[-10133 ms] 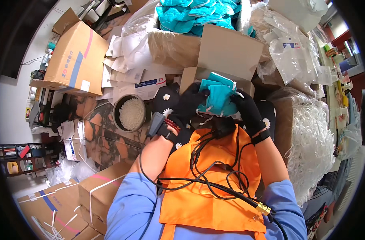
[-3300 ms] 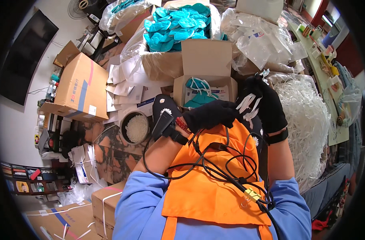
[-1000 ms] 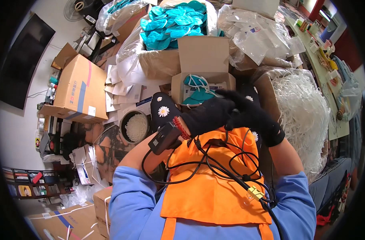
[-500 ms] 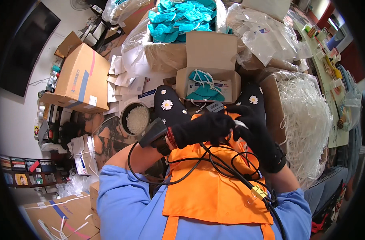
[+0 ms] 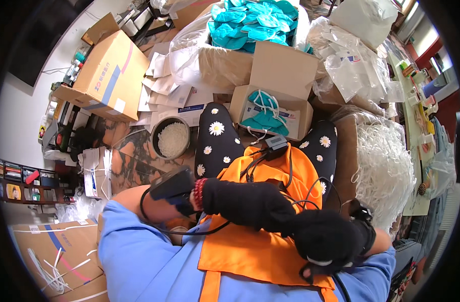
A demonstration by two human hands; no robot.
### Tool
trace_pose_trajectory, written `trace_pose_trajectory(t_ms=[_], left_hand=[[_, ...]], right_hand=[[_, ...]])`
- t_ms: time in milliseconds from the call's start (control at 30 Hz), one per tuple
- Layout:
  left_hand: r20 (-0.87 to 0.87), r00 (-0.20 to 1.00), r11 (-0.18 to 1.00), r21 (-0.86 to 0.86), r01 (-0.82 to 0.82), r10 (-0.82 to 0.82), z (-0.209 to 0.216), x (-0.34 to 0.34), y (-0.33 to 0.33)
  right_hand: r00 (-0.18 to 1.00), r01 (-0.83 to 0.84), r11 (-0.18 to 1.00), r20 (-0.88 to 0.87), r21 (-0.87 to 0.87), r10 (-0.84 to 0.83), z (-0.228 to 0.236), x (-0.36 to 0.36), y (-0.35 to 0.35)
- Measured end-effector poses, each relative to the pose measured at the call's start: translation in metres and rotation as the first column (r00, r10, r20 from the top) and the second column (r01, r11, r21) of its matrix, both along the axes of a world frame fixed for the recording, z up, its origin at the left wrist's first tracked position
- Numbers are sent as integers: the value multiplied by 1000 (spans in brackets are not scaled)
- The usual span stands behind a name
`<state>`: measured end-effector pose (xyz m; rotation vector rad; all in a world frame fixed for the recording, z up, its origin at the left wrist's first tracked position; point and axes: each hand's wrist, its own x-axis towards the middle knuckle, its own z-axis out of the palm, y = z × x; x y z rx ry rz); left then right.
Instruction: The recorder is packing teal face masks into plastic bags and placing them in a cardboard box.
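Observation:
My left hand [image 5: 255, 205], in a black glove, reaches across the orange apron [image 5: 237, 259]. Its fingers are hidden where it meets my right hand. My right hand [image 5: 328, 239], also gloved in black, is curled low over the apron's right side, with a white curved piece [image 5: 319, 261] showing at its fingers; I cannot make out what that is. Black cables [image 5: 250, 173] run over the apron from a small dark box [image 5: 276, 143] near my knees. A dark device [image 5: 172, 183] sits on my left wrist beside red beads [image 5: 198, 195].
Between my knees stands an open carton [image 5: 282, 65] with teal masks [image 5: 265, 111]. Beyond is a lined box of teal masks [image 5: 252, 25]. White cords [image 5: 383, 168] fill a box at right. A round bowl [image 5: 170, 144] of white bits and a large carton [image 5: 101, 75] stand left.
Both hands have come down and closer to my body, the right one lowest. The dark box and cables now lie visible on the apron near my knees. The view has shifted slightly.

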<state>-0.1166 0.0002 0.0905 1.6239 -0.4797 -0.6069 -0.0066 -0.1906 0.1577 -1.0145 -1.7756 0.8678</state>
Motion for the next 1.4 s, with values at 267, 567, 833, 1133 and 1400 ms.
trace_pose_trajectory(t_ms=[267, 567, 833, 1133, 1400], left_hand=[[256, 948, 964, 131, -231, 192, 15, -40, 15], [632, 681, 171, 674, -718, 370, -184, -130, 218], [616, 752, -317, 780, -540, 235, -304, -194, 329], [194, 358, 133, 688, -713, 913, -312, -114, 335], [789, 345, -56, 430, -901, 508, -223, 15, 221]], right_hand=[[999, -9, 989, 51, -149, 17, 19, 0, -16], [353, 935, 338, 378, -108, -856, 7, 113, -106], [-421, 549, 494, 734, 674, -532, -28, 230, -176], [-490, 855, -230, 577, 465, -654, -5, 275, -189], [-720, 693, -335, 595, 638, -358, -11, 330, -247]])
